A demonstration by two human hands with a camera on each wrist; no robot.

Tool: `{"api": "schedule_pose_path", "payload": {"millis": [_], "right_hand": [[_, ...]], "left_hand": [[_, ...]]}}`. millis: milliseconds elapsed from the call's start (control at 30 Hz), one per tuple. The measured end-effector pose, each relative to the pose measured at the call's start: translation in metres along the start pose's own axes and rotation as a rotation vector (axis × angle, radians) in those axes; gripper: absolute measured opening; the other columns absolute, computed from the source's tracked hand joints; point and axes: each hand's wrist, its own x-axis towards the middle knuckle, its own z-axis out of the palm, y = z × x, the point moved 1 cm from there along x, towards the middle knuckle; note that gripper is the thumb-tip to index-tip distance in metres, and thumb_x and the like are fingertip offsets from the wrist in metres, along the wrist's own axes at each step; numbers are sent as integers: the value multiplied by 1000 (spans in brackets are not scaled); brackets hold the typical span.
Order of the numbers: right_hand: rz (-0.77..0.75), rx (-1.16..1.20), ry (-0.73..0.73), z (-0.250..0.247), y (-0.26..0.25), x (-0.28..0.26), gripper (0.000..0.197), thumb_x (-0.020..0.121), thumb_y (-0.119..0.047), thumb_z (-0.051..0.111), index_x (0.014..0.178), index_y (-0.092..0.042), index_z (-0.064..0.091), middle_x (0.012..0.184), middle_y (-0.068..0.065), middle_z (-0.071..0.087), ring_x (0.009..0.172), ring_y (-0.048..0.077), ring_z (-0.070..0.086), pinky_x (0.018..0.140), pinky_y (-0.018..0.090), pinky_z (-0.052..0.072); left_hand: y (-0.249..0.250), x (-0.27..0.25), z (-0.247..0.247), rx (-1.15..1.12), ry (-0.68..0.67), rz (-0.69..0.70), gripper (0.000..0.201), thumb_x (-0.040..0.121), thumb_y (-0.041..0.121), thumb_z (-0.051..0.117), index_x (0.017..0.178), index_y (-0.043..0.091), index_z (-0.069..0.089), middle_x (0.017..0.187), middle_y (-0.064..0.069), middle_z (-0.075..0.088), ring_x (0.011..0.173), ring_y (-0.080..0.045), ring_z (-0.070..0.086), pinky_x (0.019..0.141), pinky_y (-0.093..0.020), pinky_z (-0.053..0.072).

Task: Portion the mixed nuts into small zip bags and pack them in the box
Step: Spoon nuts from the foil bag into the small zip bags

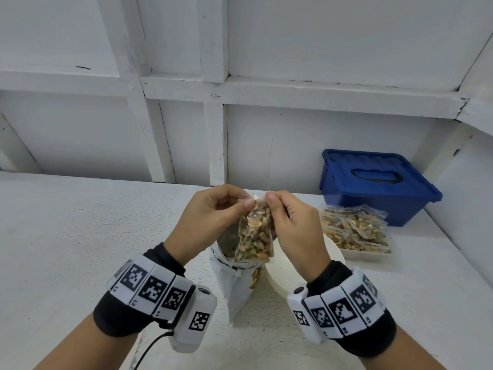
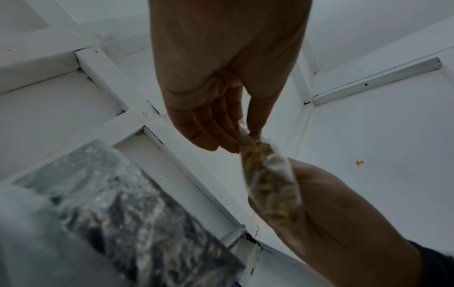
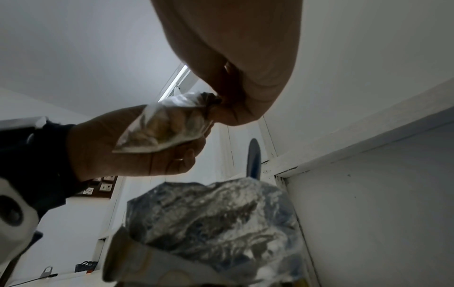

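Observation:
A small clear zip bag (image 1: 255, 233) filled with mixed nuts hangs between my hands, above the open mouth of a large foil nut bag (image 1: 230, 265). My left hand (image 1: 246, 201) pinches the bag's top edge on the left, and my right hand (image 1: 270, 197) pinches it on the right. In the left wrist view the left fingertips (image 2: 255, 132) hold the top of the zip bag (image 2: 267, 180), with the right hand behind it. The right wrist view shows the zip bag (image 3: 167, 128) hanging over the foil bag (image 3: 216, 213).
A blue box (image 1: 373, 185) with its lid on stands at the back right against the wall. In front of it a white tray (image 1: 357, 252) holds several filled zip bags. A cream round bowl (image 1: 306, 265) sits right of the foil bag. The white tabletop extends left.

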Motion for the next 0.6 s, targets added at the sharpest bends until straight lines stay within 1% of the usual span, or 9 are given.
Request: {"api": "schedule_pose_path", "payload": {"millis": [33,100,167,200,267,333,433,533,600], "right_hand": [[15,10,-9,0,-1,0,30,94,-32,44,84,-12,64,65,3,61,63,16,57,56,35,48],[55,53,-50,-2,0,1,26,94,-33,45,87,-18,64,68,-4,62,64,10,58,58,28,49],[119,148,-124,-5,2,3,14,92,-29,52,94,-23,64,78,-7,65,71,6,60,61,21,50],[147,187,-157,-6,4,4,11,90,-26,56,97,-25,64,83,-5,67,74,7,61,62,20,50],[165,225,-190,-9,5,4,11,87,-19,60,97,-22,66,85,-1,68,73,6,62,60,16,49],[155,234,-179,-10,3,4,10,87,-14,61,92,-16,69,78,0,68,65,2,60,58,14,48],[172,290,-144,-14,1,9,11,87,-12,60,89,-14,71,72,5,69,59,5,59,57,18,50],[227,384,-113,-30,-1,17,12,86,-11,59,89,-12,70,74,6,69,61,10,58,56,19,51],[222,381,-74,-48,0,24,12,86,-12,57,89,-11,69,76,4,69,63,10,58,55,17,51]], "left_hand": [[0,0,0,12,3,9,16,70,26,68,79,13,68,72,2,70,72,-10,65,69,-21,53],[-1,0,-1,28,15,23,5,75,16,69,78,13,67,72,4,68,72,-12,64,70,-22,53],[-2,1,-3,33,37,31,6,78,7,68,77,12,66,72,5,67,73,-12,63,71,-23,52],[-3,2,-4,27,45,29,7,78,5,68,77,12,66,72,4,67,73,-13,63,71,-24,52],[-4,2,-6,31,47,24,7,78,5,68,78,12,66,75,-2,68,75,-16,64,74,-29,54],[-4,2,-6,25,45,13,5,76,10,70,80,13,67,78,-5,69,77,-18,65,75,-32,54],[-2,4,-10,15,26,-7,17,73,27,67,88,18,66,79,0,73,75,-12,67,69,-24,54],[-6,6,-23,182,45,17,14,85,25,61,97,21,63,82,5,73,76,-5,66,65,-14,50],[-16,6,-36,326,99,38,12,89,24,57,100,24,61,83,9,71,78,-2,65,66,-13,47]]}}
